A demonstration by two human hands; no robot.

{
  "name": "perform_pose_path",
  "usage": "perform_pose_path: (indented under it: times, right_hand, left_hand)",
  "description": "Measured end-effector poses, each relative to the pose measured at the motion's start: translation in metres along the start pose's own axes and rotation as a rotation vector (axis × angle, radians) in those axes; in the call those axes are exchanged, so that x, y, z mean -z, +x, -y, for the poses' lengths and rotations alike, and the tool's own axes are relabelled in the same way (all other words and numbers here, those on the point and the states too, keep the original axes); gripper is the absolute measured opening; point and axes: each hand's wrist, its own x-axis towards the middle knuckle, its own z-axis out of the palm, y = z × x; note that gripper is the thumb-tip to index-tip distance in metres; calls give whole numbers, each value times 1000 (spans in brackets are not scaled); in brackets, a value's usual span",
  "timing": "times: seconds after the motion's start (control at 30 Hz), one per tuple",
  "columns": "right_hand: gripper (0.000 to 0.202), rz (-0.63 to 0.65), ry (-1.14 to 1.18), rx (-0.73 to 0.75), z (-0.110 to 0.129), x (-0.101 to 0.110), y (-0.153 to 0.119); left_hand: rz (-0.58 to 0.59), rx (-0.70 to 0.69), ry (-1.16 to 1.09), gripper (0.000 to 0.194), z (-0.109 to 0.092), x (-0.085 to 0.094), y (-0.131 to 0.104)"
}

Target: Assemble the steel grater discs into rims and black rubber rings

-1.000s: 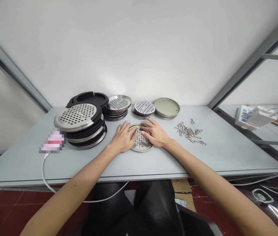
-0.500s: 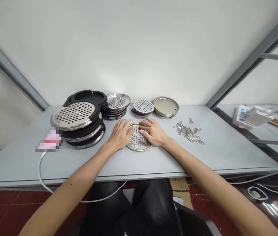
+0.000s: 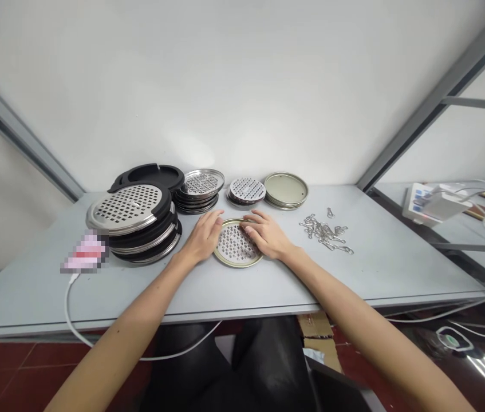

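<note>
1. Nearest, the wearer's legs in dark trousers (image 3: 268, 360) are below the grey tabletop (image 3: 332, 280), with a brown cardboard box (image 3: 322, 337) beside them, lower down. A thin white cable (image 3: 69, 303) drops over the table's front edge.
2. On the table in front of the wearer, the round silver perforated metal plate with a gold-green rim (image 3: 237, 247) lies flat between the two hands.
3. The left hand (image 3: 202, 236) is open, palm down, its fingers close together and its thumb side against the plate's left rim; it does not grip the plate.
4. The right hand (image 3: 268, 236) is open too, slightly curved, with fingers and thumb reaching over the plate's right side; how firmly they press, I cannot tell.
5. On the left, a pixelated pink flat object (image 3: 85, 254) sits at the cable's end, just beside a tall stack of silver perforated discs with black rims (image 3: 128, 209).
6. On the right, well apart from the plate, small silver wire clips (image 3: 326, 232) lie in a loose pile.
7. Farther back, from left to right, come black ring-shaped parts (image 3: 152, 174), a stack of silver rimmed grater discs (image 3: 201, 184), smaller silver grater discs (image 3: 247, 190) and stacked pale green round lids (image 3: 286, 190).
8. Behind everything on the table rises a plain whitish wall (image 3: 233, 86).
</note>
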Motion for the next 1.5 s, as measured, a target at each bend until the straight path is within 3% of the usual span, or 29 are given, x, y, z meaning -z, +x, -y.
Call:
perform_pose_path:
  times: [0.17,0.4,0.5,0.87,1.1,1.5]
  right_hand:
    - [65,-161,180,-99,-10,7,2]
    - [68,-179,229,-161,-14,14,1]
    - [63,-156,234,-169,-17,14,1]
    - [27,-139,174,-130,-21,13,1]
    - [23,-138,170,-119,-24,13,0]
    - [23,-97,171,-113,-21,16,0]
  left_hand:
    - [201,-67,83,57,-8,5,-3]
    - [431,-77,177,112,-16,10,-7]
    - [480,-55,201,118,-17,12,-6]
    - [416,-9,193,96,-9,16,-4]
    - [409,-31,184,95,-12,8,-6]
    - [419,-27,163,88,-8,14,-3]
